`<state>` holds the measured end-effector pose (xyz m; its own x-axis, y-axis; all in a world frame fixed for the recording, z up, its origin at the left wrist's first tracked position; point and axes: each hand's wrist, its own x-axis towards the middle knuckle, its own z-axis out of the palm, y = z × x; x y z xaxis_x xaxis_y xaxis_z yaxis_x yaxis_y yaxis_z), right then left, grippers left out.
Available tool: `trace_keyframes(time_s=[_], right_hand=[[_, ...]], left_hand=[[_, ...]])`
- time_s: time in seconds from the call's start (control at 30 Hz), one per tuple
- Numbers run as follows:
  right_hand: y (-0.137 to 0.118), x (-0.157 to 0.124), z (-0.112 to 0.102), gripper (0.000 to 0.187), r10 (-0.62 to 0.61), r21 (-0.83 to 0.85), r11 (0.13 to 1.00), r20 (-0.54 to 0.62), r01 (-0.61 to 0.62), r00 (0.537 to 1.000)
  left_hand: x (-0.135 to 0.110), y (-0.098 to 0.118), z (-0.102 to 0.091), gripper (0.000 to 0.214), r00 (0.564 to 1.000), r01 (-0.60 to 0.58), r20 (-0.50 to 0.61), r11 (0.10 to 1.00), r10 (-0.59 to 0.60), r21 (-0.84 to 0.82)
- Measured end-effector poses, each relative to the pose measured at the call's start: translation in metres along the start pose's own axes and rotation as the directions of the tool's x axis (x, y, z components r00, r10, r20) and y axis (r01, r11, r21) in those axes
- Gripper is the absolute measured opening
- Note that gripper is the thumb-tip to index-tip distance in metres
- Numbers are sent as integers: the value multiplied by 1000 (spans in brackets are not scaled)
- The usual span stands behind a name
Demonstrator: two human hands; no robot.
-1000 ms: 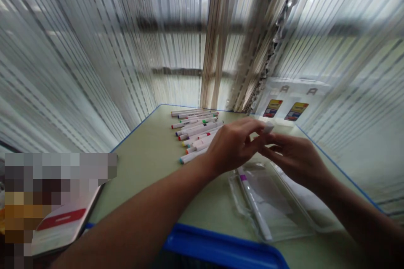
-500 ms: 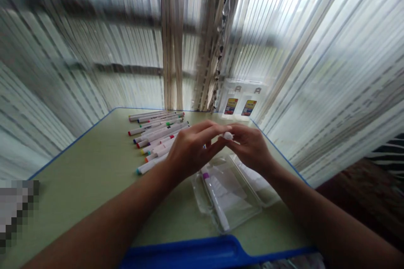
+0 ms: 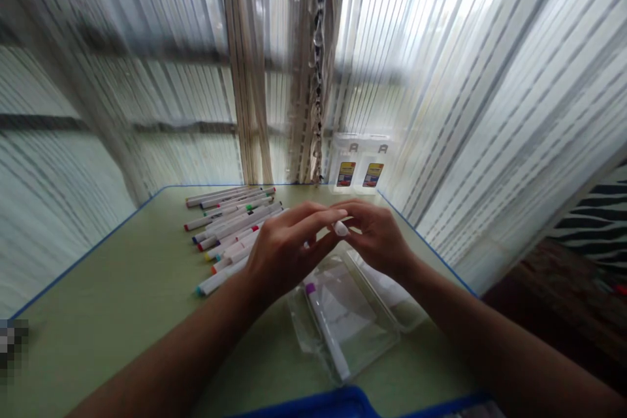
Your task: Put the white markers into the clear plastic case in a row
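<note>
Above the table, my left hand [image 3: 289, 241] and my right hand [image 3: 375, 228] meet with their fingertips pinched around a white marker [image 3: 341, 228]. Only its white end shows between the fingers; the rest is hidden behind them. Below the hands lies an open clear plastic case [image 3: 365, 336]. One white marker with a purple band [image 3: 326, 330] rests along the left side of the case. Left of my left hand, several white markers with coloured ends [image 3: 235, 222] lie in a loose row, partly covered by that hand.
Two clear cases with yellow and blue labels [image 3: 360, 166] stand upright at the table's far edge. The green table [image 3: 122, 281] has a blue rim. Sheer curtains [image 3: 274, 78] hang close behind it. A blue tray edge [image 3: 337, 401] shows at the front.
The view has turned slightly, so everything appears shifted left and down. Both hands keep their pinch on the marker, in nearly the same pose.
</note>
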<state>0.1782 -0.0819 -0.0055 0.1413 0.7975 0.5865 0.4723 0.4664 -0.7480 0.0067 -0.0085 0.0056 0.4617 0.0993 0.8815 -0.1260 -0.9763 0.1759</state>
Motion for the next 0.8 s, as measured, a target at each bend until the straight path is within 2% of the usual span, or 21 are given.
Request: trace_keyframes(time_s=[0.8], right_hand=[[-1,0,0,20,-23,-18,1000,9,23,1000]], left_hand=[[0,1,-1,21,1000,2,5,1000,-2,10]])
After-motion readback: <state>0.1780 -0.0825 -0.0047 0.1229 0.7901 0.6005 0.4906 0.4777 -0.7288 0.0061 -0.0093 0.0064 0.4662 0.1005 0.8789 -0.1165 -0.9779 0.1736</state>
